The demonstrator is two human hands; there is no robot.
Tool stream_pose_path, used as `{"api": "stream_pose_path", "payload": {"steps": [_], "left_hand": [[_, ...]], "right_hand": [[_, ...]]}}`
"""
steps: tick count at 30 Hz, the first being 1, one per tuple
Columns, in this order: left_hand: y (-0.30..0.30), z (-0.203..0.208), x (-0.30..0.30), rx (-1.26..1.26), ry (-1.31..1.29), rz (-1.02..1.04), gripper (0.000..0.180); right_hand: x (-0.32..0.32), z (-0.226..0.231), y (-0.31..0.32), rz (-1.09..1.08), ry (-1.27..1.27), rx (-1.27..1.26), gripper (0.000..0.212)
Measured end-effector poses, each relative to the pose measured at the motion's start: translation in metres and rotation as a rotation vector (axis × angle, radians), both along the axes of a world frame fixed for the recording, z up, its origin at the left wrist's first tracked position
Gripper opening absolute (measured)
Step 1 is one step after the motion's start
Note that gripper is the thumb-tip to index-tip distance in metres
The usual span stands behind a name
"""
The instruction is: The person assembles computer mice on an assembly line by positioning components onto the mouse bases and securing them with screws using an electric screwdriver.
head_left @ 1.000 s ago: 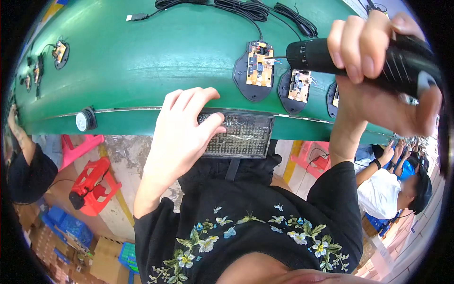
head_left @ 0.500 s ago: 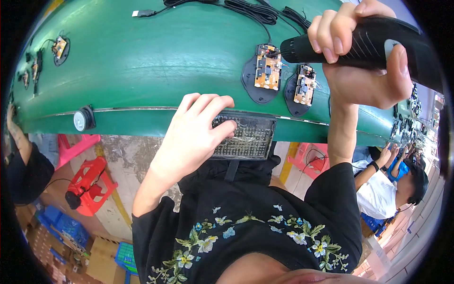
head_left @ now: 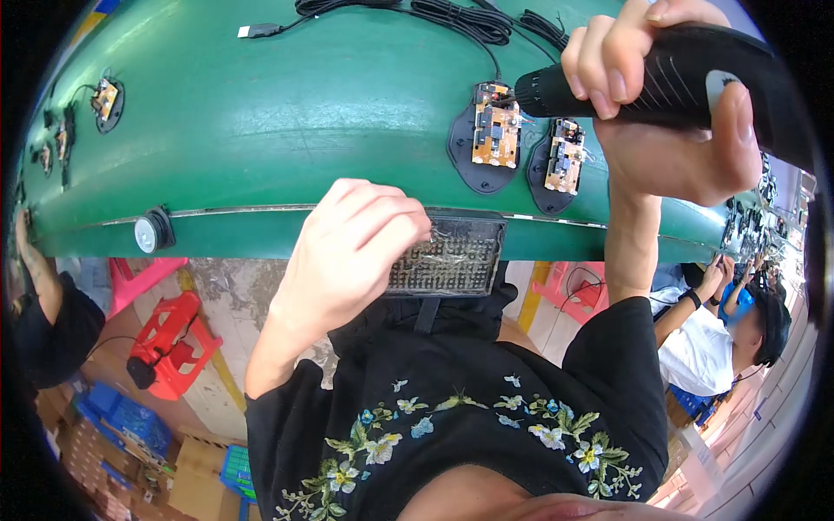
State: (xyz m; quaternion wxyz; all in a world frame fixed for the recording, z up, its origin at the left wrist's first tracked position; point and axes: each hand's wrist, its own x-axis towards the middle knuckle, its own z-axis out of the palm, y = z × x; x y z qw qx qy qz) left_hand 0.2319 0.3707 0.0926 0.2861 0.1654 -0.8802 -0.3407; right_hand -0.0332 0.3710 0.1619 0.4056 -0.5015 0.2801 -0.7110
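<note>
My right hand (head_left: 651, 104) is wrapped round a thick black electric screwdriver (head_left: 686, 76), held tilted with its narrow end pointing left. That end is at the upper part of an orange circuit board (head_left: 497, 135), which sits on a dark mouse base (head_left: 483, 181). Whether the bit touches a screw is too small to tell. Over the left part of a shallow black tray (head_left: 456, 260) of small metal screws is my left hand (head_left: 356, 239). Its fingers are curled and pinched together; anything between them is hidden.
A second mouse base with a board (head_left: 565, 161) lies just right of the first. Coiled black cables (head_left: 460, 19) and a plug (head_left: 256, 31) lie farther back on the green belt (head_left: 261, 113). A round fixture (head_left: 153, 230) sits at its near edge. Co-workers sit at both sides.
My left hand's fingers have drawn together and curled in at the tray. The screwdriver stays at nearly the same place over the first board.
</note>
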Motion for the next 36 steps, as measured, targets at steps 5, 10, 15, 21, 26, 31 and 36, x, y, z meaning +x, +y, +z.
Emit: {"api": "stream_pose_path", "payload": {"steps": [5,10,15,21,26,31,36], "left_hand": [[-0.010,0.004,-0.009,0.019,0.067,0.054,0.025],[-0.017,-0.001,-0.029,0.096,0.042,0.129,0.026],[-0.023,-0.010,-0.052,-0.009,0.145,0.215,0.030],[-0.020,-0.012,-0.064,-0.017,0.189,0.180,0.027],[-0.018,-0.010,-0.063,0.002,0.178,0.150,0.026],[-0.017,-0.012,-0.062,-0.009,0.156,0.187,0.029],[-0.019,-0.003,-0.056,0.023,0.208,0.232,0.032]], "right_hand": [[-0.006,0.012,0.002,0.021,0.051,-0.028,0.062],[-0.012,0.018,0.010,0.052,0.099,-0.041,0.067],[-0.022,0.035,0.022,0.158,0.161,-0.093,0.073],[-0.026,0.050,0.029,0.373,0.256,-0.149,0.082],[-0.026,0.048,0.026,0.435,0.308,-0.154,0.089],[-0.025,0.045,0.020,0.467,0.325,-0.149,0.088],[-0.032,0.043,0.018,0.375,0.350,-0.125,0.083]]}}
